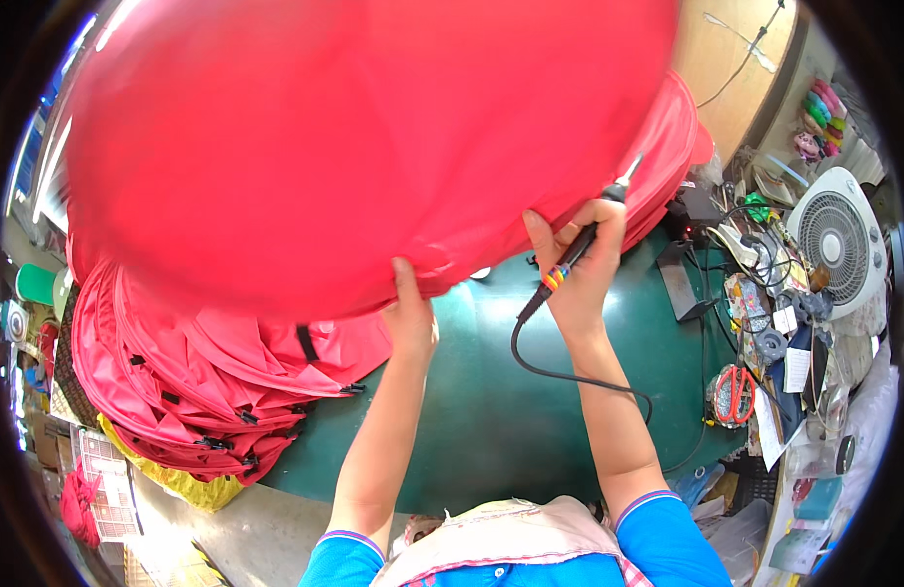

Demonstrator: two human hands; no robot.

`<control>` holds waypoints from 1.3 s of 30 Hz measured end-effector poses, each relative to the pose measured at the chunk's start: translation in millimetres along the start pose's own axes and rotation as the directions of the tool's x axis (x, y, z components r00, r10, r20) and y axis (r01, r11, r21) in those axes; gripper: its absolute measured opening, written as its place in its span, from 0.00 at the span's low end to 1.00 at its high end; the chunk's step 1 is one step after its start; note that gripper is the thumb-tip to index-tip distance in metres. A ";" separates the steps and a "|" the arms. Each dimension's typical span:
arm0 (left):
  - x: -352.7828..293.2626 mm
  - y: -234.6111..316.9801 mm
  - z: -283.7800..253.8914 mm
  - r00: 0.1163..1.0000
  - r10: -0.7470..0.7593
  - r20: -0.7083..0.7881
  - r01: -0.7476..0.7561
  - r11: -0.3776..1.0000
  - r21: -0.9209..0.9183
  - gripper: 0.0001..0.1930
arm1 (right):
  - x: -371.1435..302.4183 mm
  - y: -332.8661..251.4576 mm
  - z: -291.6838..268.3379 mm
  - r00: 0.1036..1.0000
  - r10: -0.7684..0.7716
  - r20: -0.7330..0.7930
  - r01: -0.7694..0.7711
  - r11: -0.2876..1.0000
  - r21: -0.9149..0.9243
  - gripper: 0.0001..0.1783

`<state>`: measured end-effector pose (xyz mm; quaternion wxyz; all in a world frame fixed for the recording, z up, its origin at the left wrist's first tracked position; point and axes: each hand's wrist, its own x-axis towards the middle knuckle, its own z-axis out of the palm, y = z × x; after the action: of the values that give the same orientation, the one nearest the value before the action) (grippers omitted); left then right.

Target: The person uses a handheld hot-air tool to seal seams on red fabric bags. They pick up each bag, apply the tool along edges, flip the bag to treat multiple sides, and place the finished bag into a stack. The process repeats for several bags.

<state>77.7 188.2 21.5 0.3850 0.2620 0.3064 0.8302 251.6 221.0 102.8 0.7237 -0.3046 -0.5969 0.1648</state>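
A large round red fabric piece (364, 147) is held up and fills the upper middle, slightly blurred. My left hand (410, 321) pinches its near edge, thumb on top and the other fingers hidden beneath. In my right hand (594, 264) is a soldering iron (579, 245) with a black handle, its metal tip pointing up and away beside the fabric's right side. The right thumb is at the fabric's lower edge; whether that hand also grips the cloth, I cannot tell. A black cord hangs from the iron and loops across my right forearm.
A pile of red fabric pieces with black clips (198, 382) lies left on the green table (471, 411). To the right are a metal stand (679, 284), red-handled scissors (735, 393), a white fan (835, 240) and tangled cables. A yellow bag (183, 479) sits below the pile.
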 end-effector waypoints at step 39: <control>-39.0 -14.0 -5.0 0.859 -0.465 0.212 0.430 0.882 0.193 0.32 | -3.9 -69.3 -60.6 0.471 0.552 0.688 -0.727 0.685 -0.052 0.18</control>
<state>103.2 162.7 0.4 0.5842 0.3130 0.3643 0.6542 300.4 151.2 137.8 0.3813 -0.3354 -0.6243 0.5936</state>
